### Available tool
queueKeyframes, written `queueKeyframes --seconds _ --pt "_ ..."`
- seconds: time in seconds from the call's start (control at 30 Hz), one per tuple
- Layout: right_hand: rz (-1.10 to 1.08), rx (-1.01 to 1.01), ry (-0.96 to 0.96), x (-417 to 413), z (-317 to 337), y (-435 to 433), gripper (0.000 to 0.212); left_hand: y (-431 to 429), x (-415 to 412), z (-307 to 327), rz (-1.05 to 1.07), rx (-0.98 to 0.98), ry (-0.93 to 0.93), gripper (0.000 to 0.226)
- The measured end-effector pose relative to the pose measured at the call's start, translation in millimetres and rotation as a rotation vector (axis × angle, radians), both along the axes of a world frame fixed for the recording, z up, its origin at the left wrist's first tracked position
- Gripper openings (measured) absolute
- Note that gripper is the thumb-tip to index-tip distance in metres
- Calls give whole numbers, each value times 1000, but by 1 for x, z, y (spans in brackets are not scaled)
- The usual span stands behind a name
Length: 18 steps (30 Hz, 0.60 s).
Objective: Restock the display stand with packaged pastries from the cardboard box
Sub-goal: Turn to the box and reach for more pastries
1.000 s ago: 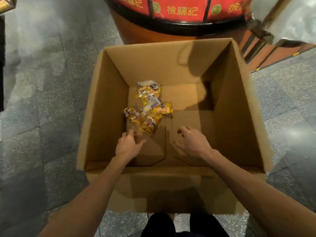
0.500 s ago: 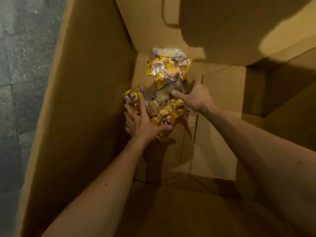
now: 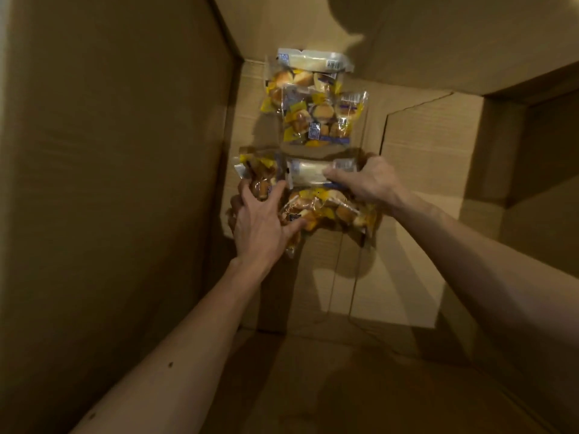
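Because the packaged pastries [image 3: 322, 120] lie on the floor of the deep cardboard box [image 3: 423, 198], both arms reach well down inside. The left hand [image 3: 260, 220] has fingers curled round a pack [image 3: 255, 172] just beside the box's left wall [image 3: 125, 183]. The right hand [image 3: 372, 183] pinches a pale-ended pack [image 3: 313, 173] further from that wall, presumably to gather several per trip (two more lie beyond, untouched). Display stand: not in view.

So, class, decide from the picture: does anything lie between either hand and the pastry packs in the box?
Nothing visible does. Inside the cardboard box, the left hand grips the left pack, and the right hand holds the pale pack beside it.
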State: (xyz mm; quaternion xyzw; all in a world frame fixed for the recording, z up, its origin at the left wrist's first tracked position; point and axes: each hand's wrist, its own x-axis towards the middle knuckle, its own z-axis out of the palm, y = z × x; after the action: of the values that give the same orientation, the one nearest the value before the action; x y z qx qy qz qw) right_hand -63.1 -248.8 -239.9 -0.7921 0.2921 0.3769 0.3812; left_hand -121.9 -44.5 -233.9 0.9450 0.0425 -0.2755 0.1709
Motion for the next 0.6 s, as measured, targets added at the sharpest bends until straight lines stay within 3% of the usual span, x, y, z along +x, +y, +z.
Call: queueKeyframes --seconds 0.17,0.23,0.37,0.6 --pt "-56 239 139 -35 6 -12 46 6 -12 11 -52 -24 52 68" --pt "-97 315 206 -46 8 -13 49 7 -17 14 -76 -11 73 59" --pt "-287 509 320 -74 20 -16 47 7 -28 20 -86 -44 113 50" --pt "-649 757 334 -120 49 -17 45 15 -52 40 -5 -79 181 44"
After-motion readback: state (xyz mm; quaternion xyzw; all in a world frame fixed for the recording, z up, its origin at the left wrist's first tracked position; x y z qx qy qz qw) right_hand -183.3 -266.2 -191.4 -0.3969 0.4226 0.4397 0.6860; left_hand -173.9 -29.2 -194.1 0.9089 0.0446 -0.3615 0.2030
